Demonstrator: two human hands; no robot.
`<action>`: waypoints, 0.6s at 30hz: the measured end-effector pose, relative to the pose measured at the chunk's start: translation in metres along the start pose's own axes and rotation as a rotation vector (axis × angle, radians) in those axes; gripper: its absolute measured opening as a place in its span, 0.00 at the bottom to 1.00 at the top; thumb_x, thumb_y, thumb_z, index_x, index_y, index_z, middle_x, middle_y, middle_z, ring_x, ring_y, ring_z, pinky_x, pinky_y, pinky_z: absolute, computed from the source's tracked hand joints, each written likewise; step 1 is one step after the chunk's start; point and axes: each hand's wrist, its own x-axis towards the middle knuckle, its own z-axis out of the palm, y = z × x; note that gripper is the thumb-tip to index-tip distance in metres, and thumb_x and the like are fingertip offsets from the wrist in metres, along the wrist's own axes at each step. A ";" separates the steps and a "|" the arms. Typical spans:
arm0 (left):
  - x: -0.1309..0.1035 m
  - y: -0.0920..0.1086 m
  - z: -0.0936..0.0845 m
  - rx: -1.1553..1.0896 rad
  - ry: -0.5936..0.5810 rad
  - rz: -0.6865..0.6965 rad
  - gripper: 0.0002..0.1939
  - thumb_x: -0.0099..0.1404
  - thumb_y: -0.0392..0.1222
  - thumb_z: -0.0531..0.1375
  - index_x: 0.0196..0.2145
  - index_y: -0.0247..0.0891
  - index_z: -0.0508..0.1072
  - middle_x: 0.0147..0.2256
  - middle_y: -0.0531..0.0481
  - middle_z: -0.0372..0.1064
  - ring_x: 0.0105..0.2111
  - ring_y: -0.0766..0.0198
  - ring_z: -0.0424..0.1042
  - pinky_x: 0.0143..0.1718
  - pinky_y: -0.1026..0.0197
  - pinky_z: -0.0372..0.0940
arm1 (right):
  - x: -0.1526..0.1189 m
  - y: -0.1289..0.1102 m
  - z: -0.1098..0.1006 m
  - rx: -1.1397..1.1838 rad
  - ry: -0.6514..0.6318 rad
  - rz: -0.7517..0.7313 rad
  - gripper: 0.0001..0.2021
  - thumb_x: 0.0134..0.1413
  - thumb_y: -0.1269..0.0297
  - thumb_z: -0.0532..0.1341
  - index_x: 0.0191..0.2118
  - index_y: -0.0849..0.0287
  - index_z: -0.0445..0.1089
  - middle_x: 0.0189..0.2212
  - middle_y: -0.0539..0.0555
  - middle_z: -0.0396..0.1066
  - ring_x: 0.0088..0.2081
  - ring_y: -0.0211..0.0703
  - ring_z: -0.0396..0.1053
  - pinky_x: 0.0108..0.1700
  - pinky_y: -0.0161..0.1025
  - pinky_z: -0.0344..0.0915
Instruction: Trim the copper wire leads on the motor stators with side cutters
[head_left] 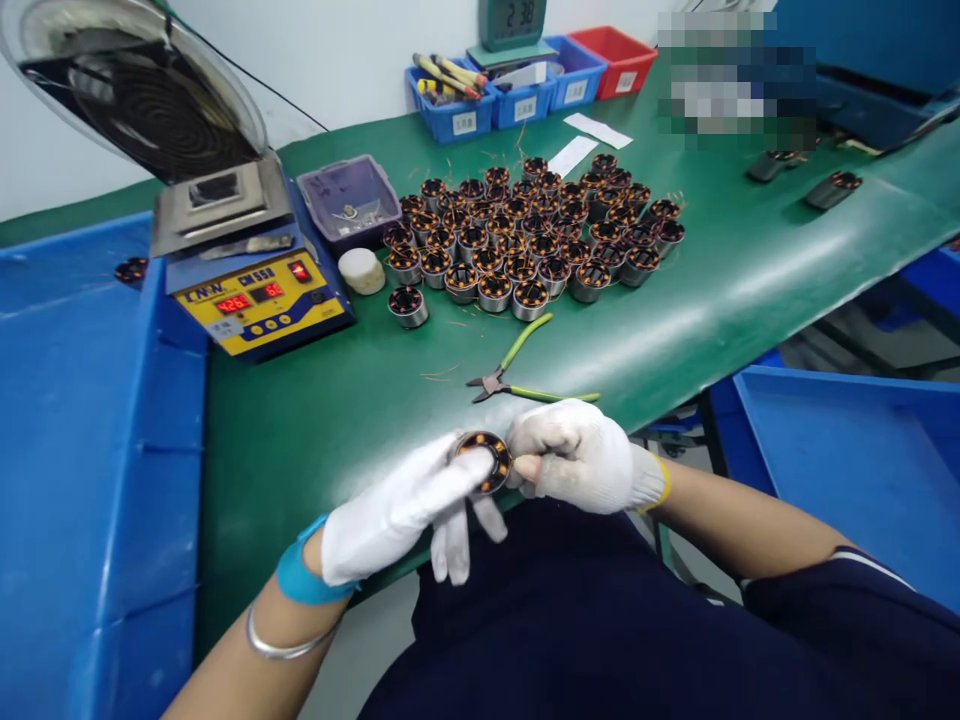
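My left hand (420, 500), in a white glove, holds a round metal part with orange copper windings (495, 462) near the table's front edge. Its thumb lies over the part's centre. At the part's right side is my right hand (574, 455), also gloved, with fingers curled and a bare thumb tip at the rim. Whatever it pinches is too small to make out. Beyond the hands, green-handled cutters (491, 384) lie open on the green table (322, 400). Farther back stands a dense group of similar wound parts (520, 267).
At left stand a blue and yellow device (262, 300) with red digits, a purple bin (349, 200) and a round white block (361, 271). Blue bins (459, 122) and a red bin (615, 60) line the back. Large blue trays (862, 440) flank the table.
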 end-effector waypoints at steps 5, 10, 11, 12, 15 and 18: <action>-0.014 -0.005 0.008 0.284 0.348 0.676 0.12 0.60 0.41 0.68 0.42 0.45 0.77 0.54 0.44 0.72 0.52 0.51 0.75 0.52 0.46 0.72 | -0.003 0.005 0.008 0.528 -0.014 0.420 0.20 0.47 0.46 0.67 0.26 0.60 0.67 0.20 0.50 0.71 0.17 0.34 0.65 0.18 0.32 0.63; -0.012 -0.009 0.004 0.132 0.483 0.750 0.11 0.60 0.39 0.68 0.41 0.45 0.76 0.57 0.45 0.70 0.52 0.53 0.74 0.54 0.46 0.71 | -0.001 0.005 0.006 0.085 -0.052 0.131 0.10 0.54 0.61 0.61 0.25 0.60 0.69 0.21 0.51 0.71 0.21 0.34 0.67 0.24 0.31 0.63; -0.009 -0.009 0.001 0.115 0.388 0.639 0.21 0.58 0.40 0.69 0.50 0.45 0.73 0.58 0.43 0.69 0.52 0.51 0.74 0.52 0.45 0.72 | -0.001 0.005 0.004 -0.065 -0.032 0.009 0.09 0.53 0.65 0.60 0.25 0.60 0.69 0.21 0.51 0.71 0.23 0.34 0.66 0.26 0.32 0.62; -0.005 -0.009 -0.002 0.108 0.289 0.513 0.29 0.58 0.42 0.69 0.57 0.44 0.69 0.57 0.40 0.69 0.51 0.50 0.74 0.50 0.45 0.73 | 0.000 0.005 0.003 -0.183 -0.015 -0.094 0.08 0.53 0.67 0.59 0.24 0.60 0.69 0.21 0.51 0.70 0.23 0.34 0.66 0.27 0.32 0.61; 0.002 -0.008 -0.008 0.131 0.221 0.266 0.33 0.61 0.45 0.65 0.62 0.41 0.64 0.48 0.40 0.75 0.45 0.50 0.77 0.43 0.48 0.75 | 0.001 0.006 -0.002 -0.354 -0.004 -0.220 0.09 0.55 0.69 0.57 0.24 0.59 0.66 0.22 0.51 0.69 0.24 0.35 0.64 0.28 0.33 0.61; 0.003 -0.006 -0.008 0.259 0.305 0.308 0.35 0.57 0.42 0.67 0.61 0.43 0.66 0.50 0.42 0.75 0.48 0.48 0.76 0.46 0.49 0.74 | 0.000 0.005 -0.006 -0.445 0.004 -0.266 0.08 0.57 0.70 0.57 0.26 0.58 0.65 0.24 0.51 0.70 0.26 0.36 0.66 0.30 0.34 0.61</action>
